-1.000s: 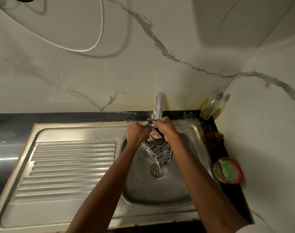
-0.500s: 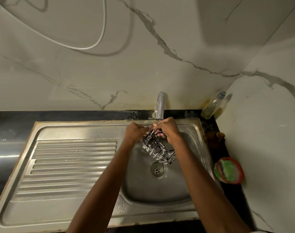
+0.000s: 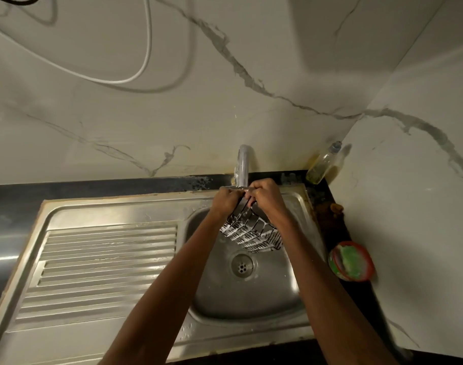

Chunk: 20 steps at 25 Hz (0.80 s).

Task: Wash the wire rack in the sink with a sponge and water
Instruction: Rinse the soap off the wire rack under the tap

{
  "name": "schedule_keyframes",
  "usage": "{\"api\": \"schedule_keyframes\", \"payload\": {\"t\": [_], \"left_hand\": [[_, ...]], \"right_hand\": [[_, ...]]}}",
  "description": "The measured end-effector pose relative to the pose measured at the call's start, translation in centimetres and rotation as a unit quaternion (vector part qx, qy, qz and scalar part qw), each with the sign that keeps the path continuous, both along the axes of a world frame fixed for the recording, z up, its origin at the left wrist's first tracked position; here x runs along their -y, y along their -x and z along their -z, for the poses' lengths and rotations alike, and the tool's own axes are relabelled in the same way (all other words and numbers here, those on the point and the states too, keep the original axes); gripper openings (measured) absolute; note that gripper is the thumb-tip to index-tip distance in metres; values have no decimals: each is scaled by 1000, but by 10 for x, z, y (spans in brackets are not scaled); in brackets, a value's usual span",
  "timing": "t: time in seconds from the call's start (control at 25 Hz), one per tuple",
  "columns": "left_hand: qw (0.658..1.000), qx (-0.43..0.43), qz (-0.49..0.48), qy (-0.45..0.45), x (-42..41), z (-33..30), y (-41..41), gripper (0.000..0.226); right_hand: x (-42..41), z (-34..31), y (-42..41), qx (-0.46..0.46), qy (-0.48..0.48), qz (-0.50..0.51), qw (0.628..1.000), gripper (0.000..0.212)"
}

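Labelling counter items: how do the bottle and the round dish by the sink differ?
The bottle is clear, tall and leans in the wall corner; the round dish is red-rimmed, low, and holds something green. The bottle sits behind the sink; the dish sits beside its basin. Both rest on the dark counter.

No text, label, brand, number or sign is readable anywhere, not even on the bottle (image 3: 323, 164) by the wall.

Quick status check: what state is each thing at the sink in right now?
Rack: soapy, tilted, held over the basin.
Left hand: grips the rack's top.
Right hand: grips the rack's top.
Tap: flow cannot be told.
Drain: unplugged.
Bottle: capped, leaning in the corner.
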<state>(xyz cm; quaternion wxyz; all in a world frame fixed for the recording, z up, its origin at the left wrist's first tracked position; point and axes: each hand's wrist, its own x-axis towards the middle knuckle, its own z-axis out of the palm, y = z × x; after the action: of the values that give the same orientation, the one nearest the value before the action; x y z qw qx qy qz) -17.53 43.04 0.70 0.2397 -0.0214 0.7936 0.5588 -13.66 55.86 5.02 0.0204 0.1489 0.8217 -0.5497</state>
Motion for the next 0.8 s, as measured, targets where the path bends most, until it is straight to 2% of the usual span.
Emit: {"api": "schedule_keyframes", "payload": {"t": [0.12, 0.2, 0.28, 0.36, 0.44, 0.52, 0.64, 0.8], "left_hand": [[991, 93, 93, -33, -14, 1, 1, 43], [981, 146, 121, -28, -17, 7, 4, 72], [976, 186, 109, -28, -18, 16, 8, 98], [979, 194, 63, -21, -16, 8, 2, 87], [981, 187, 19, -44, -13, 13, 2, 71], [980, 183, -20, -72, -12, 30, 12, 65], [974, 206, -26, -95, -16, 29, 16, 64], [982, 185, 31, -30, -20, -3, 10, 61]], "right_hand": [[-18, -4, -14, -25, 11, 7, 1000, 31], [-27, -12, -23, -51, 23, 9, 998, 32], [-36, -25, -32, -80, 20, 6, 997, 32], [-46, -38, -40, -105, 27, 3, 994, 32], [-51, -46, -45, -113, 32, 3, 993, 32], [-49, -49, -47, -120, 24, 9, 993, 32], [-33, -46, -40, -107, -19, 1, 994, 33], [-10, -30, -26, -55, -36, 17, 998, 28]]}}
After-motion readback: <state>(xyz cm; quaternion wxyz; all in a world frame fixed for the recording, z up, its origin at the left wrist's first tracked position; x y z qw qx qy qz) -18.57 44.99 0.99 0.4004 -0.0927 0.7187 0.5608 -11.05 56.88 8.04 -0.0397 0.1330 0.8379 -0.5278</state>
